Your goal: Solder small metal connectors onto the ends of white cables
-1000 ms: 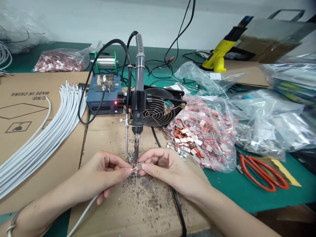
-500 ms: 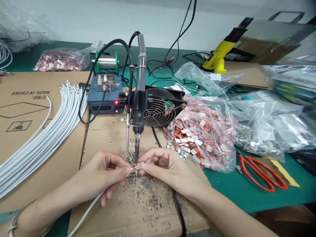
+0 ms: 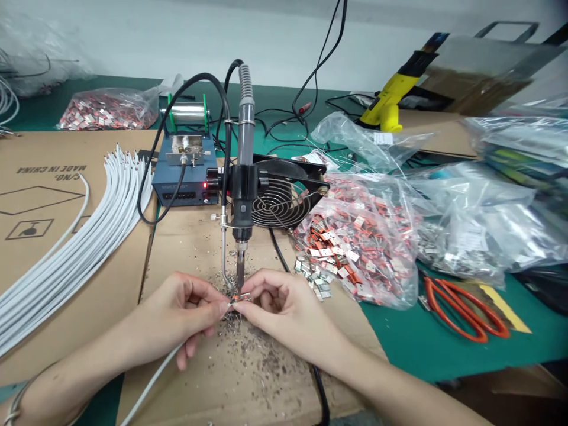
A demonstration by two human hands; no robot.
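Between finger and thumb, my left hand (image 3: 189, 313) pinches the end of a white cable (image 3: 155, 378), which trails down toward the front edge. My right hand (image 3: 284, 307) is closed on a small orange and metal connector (image 3: 236, 299), partly hidden by the fingertips. Cable end and connector meet directly under the tip of an upright soldering iron (image 3: 242, 207) clamped in a stand. A thin metal guide tube (image 3: 223, 254) comes down beside the iron to the same spot.
Behind are a blue solder feeder (image 3: 184, 171) and a black fan (image 3: 284, 195). White cables (image 3: 89, 242) lie left. At right are a bag of orange connectors (image 3: 364, 236), loose metal pieces (image 3: 317, 278), orange-handled scissors (image 3: 465, 310) and a yellow heat gun (image 3: 390, 97). Debris dots the cardboard (image 3: 186, 242).
The view has shifted slightly. My right fingers have moved closer to my left fingertips, and the connector has turned and shows less of its metal face.
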